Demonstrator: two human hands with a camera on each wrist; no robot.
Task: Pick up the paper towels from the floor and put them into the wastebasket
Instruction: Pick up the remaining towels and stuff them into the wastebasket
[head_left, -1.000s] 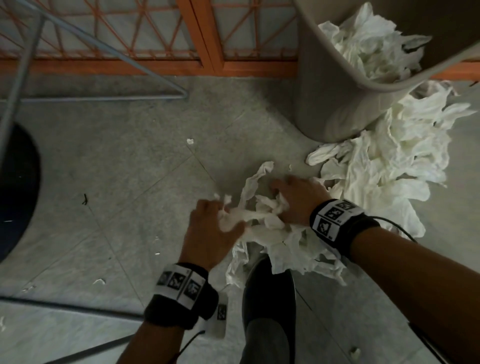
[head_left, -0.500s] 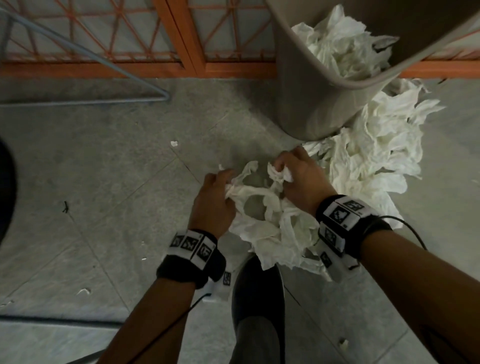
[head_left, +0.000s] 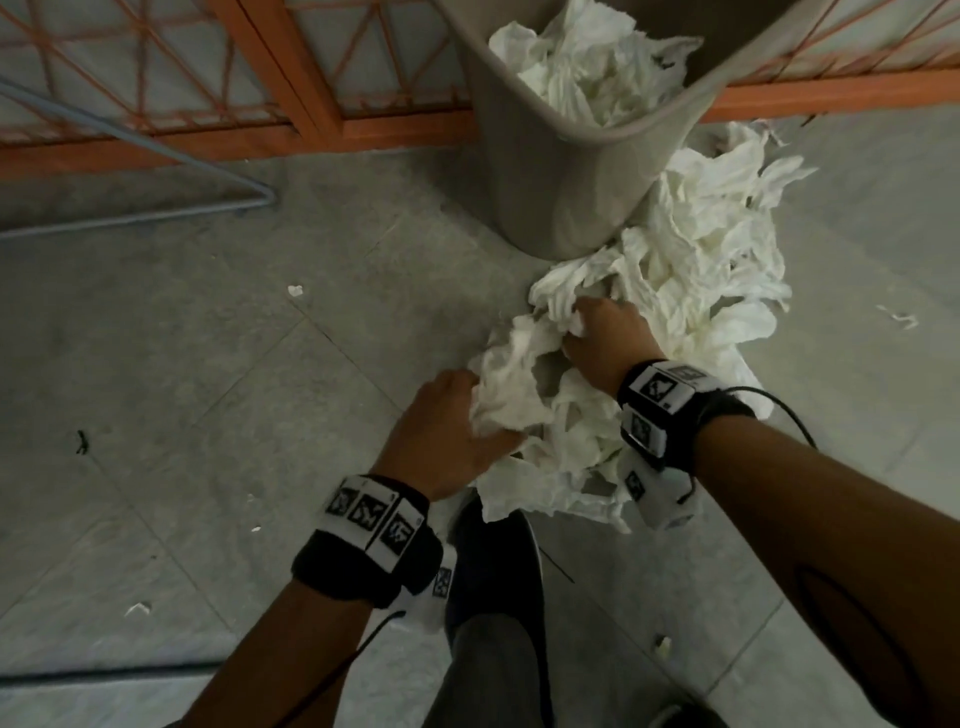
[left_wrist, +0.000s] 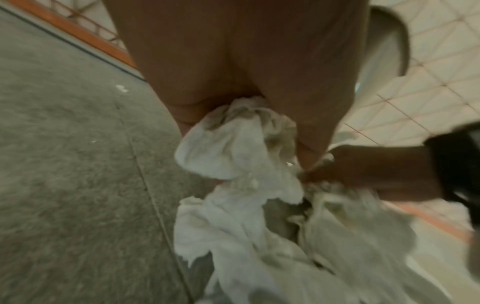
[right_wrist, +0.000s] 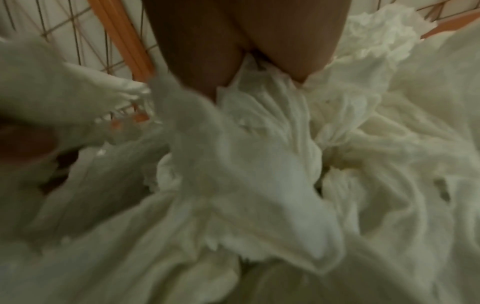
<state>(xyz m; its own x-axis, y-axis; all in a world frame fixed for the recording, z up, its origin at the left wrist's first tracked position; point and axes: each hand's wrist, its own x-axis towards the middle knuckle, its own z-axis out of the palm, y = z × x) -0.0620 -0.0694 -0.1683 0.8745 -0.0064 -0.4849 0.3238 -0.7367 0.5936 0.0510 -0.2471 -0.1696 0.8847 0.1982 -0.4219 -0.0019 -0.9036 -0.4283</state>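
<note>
While both hands close on it, a crumpled bunch of white paper towels (head_left: 540, 415) hangs between them above the grey floor (head_left: 208, 364), wrinkled, torn at the edges and trailing limp folds down over a dark shoe (head_left: 493, 566) at 6 o'clock. The bunch has no clear direction; its length runs roughly from 7 o'clock to 1 o'clock, from the left hand (head_left: 447, 431) up to the right hand (head_left: 608, 343). The left wrist view shows the left fingers (left_wrist: 319, 115) curled around a wad of towel; the right wrist view shows the right fingers (right_wrist: 202, 67) pinching folds of it. At 12 o'clock stands a beige wastebasket (head_left: 550, 171), already holding white towels. A larger heap of loose paper towels (head_left: 717, 260) lies on the floor at 2 o'clock, touching the wastebasket's base and crowding the right hand. Behind runs an orange lattice frame (head_left: 291, 78); a grey metal rod (head_left: 135, 215) lies at 10 o'clock, and small paper scraps (head_left: 295, 290) dot the floor.
</note>
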